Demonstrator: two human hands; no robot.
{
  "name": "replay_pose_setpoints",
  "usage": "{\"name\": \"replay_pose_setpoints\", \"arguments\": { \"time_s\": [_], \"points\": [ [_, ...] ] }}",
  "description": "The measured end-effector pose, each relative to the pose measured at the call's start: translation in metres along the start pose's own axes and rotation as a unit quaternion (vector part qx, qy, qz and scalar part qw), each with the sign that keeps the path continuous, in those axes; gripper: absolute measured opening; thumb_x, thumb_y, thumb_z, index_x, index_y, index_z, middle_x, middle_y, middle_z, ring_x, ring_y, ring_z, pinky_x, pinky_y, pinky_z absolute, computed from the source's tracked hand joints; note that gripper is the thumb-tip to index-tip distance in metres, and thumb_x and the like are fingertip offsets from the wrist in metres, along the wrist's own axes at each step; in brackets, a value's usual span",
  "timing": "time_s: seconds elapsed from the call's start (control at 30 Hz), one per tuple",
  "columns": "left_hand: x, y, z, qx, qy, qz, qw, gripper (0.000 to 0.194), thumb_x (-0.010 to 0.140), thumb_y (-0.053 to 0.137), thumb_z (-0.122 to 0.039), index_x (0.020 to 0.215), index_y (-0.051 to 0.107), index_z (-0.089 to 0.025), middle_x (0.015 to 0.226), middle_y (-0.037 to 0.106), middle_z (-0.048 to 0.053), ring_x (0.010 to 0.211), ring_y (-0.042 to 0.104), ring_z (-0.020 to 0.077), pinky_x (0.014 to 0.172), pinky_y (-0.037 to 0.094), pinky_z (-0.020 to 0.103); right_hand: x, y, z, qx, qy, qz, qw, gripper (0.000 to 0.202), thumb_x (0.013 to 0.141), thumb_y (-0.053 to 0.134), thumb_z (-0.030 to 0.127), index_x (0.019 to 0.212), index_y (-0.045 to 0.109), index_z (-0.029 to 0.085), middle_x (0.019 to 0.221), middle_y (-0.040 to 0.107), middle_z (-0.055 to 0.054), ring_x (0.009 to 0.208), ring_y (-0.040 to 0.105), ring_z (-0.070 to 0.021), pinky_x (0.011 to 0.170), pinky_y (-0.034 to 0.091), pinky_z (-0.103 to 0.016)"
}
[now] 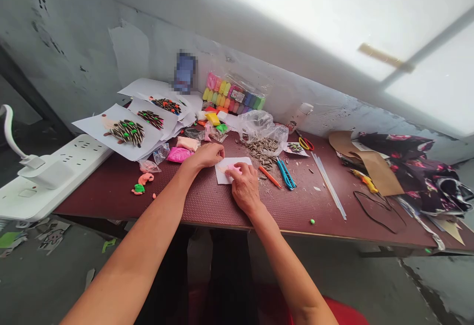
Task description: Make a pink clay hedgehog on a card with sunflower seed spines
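Observation:
A small white card (222, 179) lies on the table in front of me, with a pink patch of modelling clay (237, 166) on it. My right hand (246, 184) is over the card, its thumb and fingertips curled together at the pink clay. At the card's upper left edge is my left hand (209, 156), fingers bent inward and closed; whatever they may hold is hidden. Left of that hand sit a bright pink clay pack (179, 155) and a pale peach clay pack (188, 143). Sunflower seeds (263, 148) spill from a clear plastic bag (259, 123) beyond the card.
An orange pen-like stick (270, 177), a blue utility knife (286, 173), scissors (305, 142) and clear glue sticks (329, 186) lie to the right. Finished seed hedgehog pictures (128, 132) are stacked at left, beside a white power strip (55, 177). Coloured clay packs (233, 95) lean against the wall.

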State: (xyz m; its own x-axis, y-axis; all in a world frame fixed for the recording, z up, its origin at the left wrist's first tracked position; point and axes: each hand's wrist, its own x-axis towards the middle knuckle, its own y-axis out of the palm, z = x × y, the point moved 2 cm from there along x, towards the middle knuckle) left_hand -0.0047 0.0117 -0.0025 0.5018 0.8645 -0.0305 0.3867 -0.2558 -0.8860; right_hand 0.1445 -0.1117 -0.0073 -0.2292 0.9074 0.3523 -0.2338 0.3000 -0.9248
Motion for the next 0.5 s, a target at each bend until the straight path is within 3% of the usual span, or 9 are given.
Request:
{"name": "replay_pose_setpoints", "arguments": {
  "time_s": [0.27, 0.37, 0.5],
  "points": [
    [0.0001, -0.0004, -0.0001, -0.001, -0.006, 0.001, 1.000, 0.026, 0.079, 0.054, -0.019, 0.095, 0.074, -0.022, 0.103, 0.077, 0.005, 0.097, 0.069, 0.0214, 0.078, 0.050, 0.025, -0.0046, -0.0033, -0.0046, 0.012, 0.028, -0.059, 0.998, 0.036, 0.088, 0.052, 0.003, 0.100, 0.077, 0.025, 0.117, 0.064, -0.007, 0.099, 0.050, -0.0216, 0.091, 0.038, -0.037],
    [0.0004, -0.0002, 0.0002, -0.001, -0.010, 0.003, 1.000, 0.026, 0.078, 0.055, -0.020, 0.095, 0.075, -0.023, 0.103, 0.078, 0.005, 0.096, 0.069, 0.0212, 0.077, 0.050, 0.025, -0.0065, -0.0037, -0.0051, 0.006, 0.017, -0.054, 0.998, 0.034, 0.089, 0.053, 0.004, 0.097, 0.078, 0.025, 0.115, 0.064, -0.006, 0.098, 0.050, -0.0214, 0.090, 0.037, -0.037],
    [0.0007, 0.0003, 0.0006, -0.003, -0.007, 0.001, 1.000, 0.026, 0.078, 0.055, -0.019, 0.094, 0.075, -0.023, 0.103, 0.078, 0.004, 0.097, 0.069, 0.0208, 0.077, 0.050, 0.024, -0.0072, -0.0046, -0.0025, -0.014, -0.012, -0.033, 0.999, 0.034, 0.091, 0.054, 0.007, 0.106, 0.077, 0.028, 0.117, 0.065, -0.006, 0.099, 0.050, -0.0215, 0.090, 0.037, -0.037]
  ]
}}
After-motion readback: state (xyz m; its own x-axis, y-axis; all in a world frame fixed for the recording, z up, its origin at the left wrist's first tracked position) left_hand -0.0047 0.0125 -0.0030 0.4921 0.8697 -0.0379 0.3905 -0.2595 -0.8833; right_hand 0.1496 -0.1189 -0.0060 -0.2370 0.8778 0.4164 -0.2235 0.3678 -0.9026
